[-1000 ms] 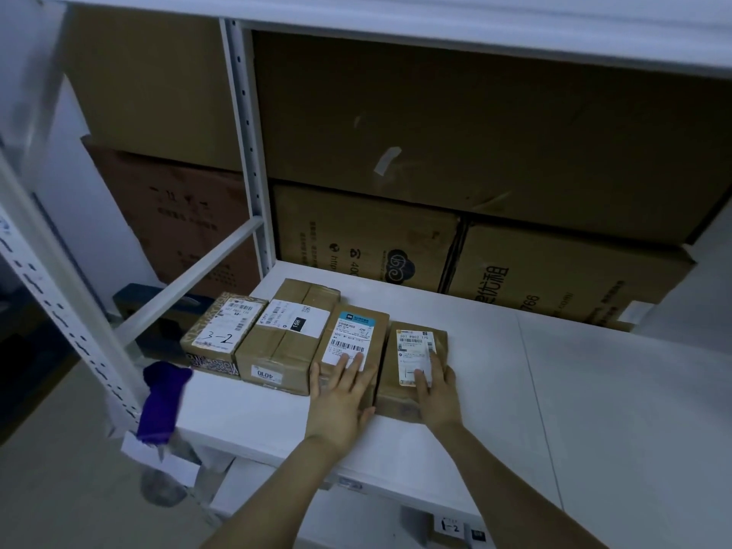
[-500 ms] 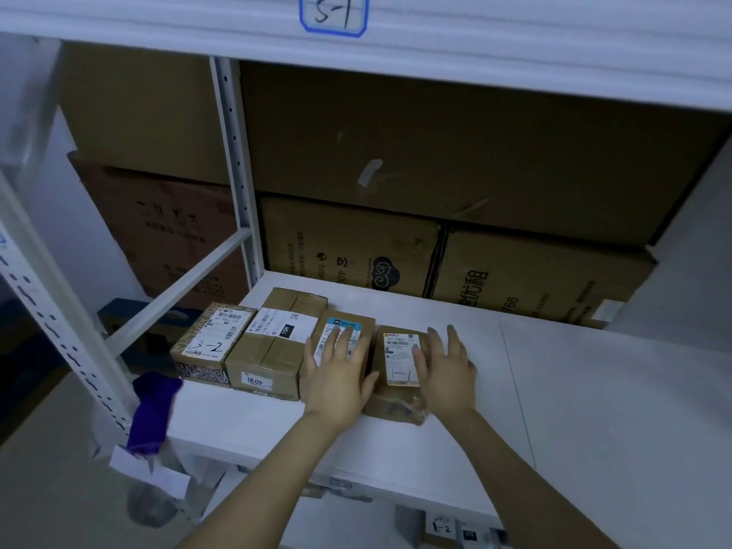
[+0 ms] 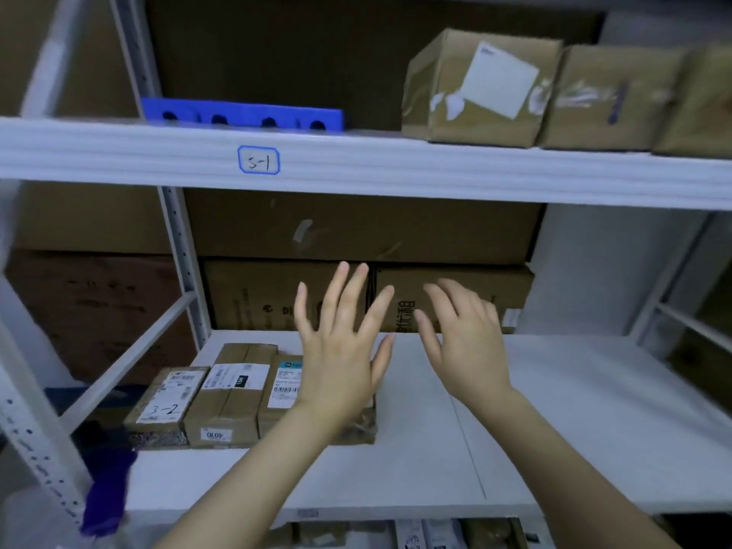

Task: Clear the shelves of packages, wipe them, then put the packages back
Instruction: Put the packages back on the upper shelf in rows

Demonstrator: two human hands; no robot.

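The white shelf (image 3: pixel 554 410) is carrying packages (image 3: pixel 222 394) at seven o'clock, cartons (image 3: pixel 356 227) standing behind, while the left hand (image 3: pixel 340 358), partly hiding them, and right hand (image 3: pixel 469 346) are hovering, fingers (image 3: pixel 355 289) spread.

The lower shelf (image 3: pixel 574 410) offers open surface to the right of the packages (image 3: pixel 222 394), which crowd its front left corner. At its back, large cartons (image 3: pixel 356 227) form a wall, and the upper shelf (image 3: pixel 396 168) roofs it. On that shelf, a gap opens between the blue tray (image 3: pixel 241 114) and the cardboard boxes (image 3: pixel 479 89).
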